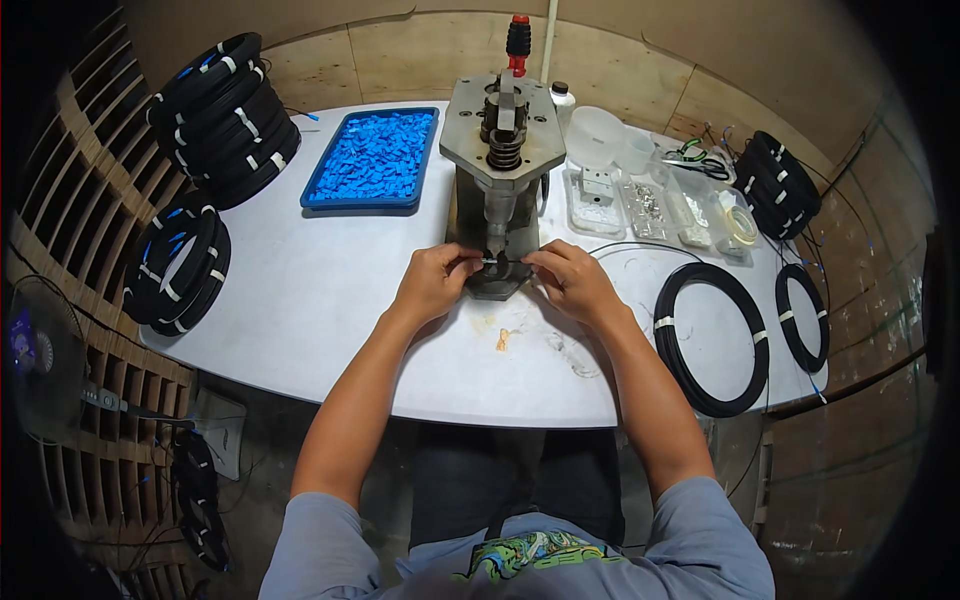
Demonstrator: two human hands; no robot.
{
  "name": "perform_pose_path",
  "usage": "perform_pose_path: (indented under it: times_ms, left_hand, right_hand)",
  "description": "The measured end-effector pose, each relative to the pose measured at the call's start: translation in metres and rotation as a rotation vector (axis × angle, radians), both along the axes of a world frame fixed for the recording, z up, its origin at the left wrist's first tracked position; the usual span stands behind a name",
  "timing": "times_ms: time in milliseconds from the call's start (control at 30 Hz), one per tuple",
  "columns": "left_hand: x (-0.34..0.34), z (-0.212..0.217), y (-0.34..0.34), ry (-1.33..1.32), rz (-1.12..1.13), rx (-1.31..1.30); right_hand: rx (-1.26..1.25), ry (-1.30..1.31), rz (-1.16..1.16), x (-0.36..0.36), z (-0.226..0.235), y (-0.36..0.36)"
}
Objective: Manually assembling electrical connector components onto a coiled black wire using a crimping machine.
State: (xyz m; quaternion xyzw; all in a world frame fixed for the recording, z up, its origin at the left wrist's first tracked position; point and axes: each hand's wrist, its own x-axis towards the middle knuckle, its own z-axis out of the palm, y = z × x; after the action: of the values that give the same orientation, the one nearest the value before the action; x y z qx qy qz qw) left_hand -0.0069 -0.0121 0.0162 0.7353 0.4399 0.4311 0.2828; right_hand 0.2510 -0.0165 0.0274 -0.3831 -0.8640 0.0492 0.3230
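A grey metal bench press (pixel 503 135) with a spring, a ram and a red-and-black handle stands at the middle of the table. Both of my hands meet at its die, low under the ram. My left hand (pixel 435 278) pinches at the die's left side; a small pale end shows by the fingertips, too small to name. From the right, my right hand (pixel 570 278) pinches a thin black cable (pixel 640 246) close to the die. That cable runs back to a black cable coil (pixel 664 345) tied with white bands. What lies inside the die is mostly hidden.
A blue tray (pixel 308 203) of small blue plastic parts sits left of the press. Stacked black cable coils (pixel 225 130) stand far left, more coils (pixel 780 190) far right. Clear boxes (pixel 598 222) of small parts, pliers and a white bottle (pixel 562 97) are right of the press.
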Motion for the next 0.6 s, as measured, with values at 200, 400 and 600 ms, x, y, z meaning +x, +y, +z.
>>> perform_pose_path:
  times_ms: [200, 400, 600]
  left_hand:
    - [0.0046, 0.0012, -0.0016, -0.003, 0.060, -0.003]
    - [0.0023, 0.0042, -0.0015, 0.042, 0.080, 0.013]
    - [0.0012, -0.0025, 0.0005, 0.017, 0.076, -0.004]
  right_hand:
    - [-0.002, 0.056, 0.000, -0.0037, -0.0011, 0.0024]
    - [-0.121, 0.091, -0.034, -0.0076, 0.0000, 0.0016]
    - [-0.012, 0.078, -0.050, -0.0105, -0.0037, 0.0021]
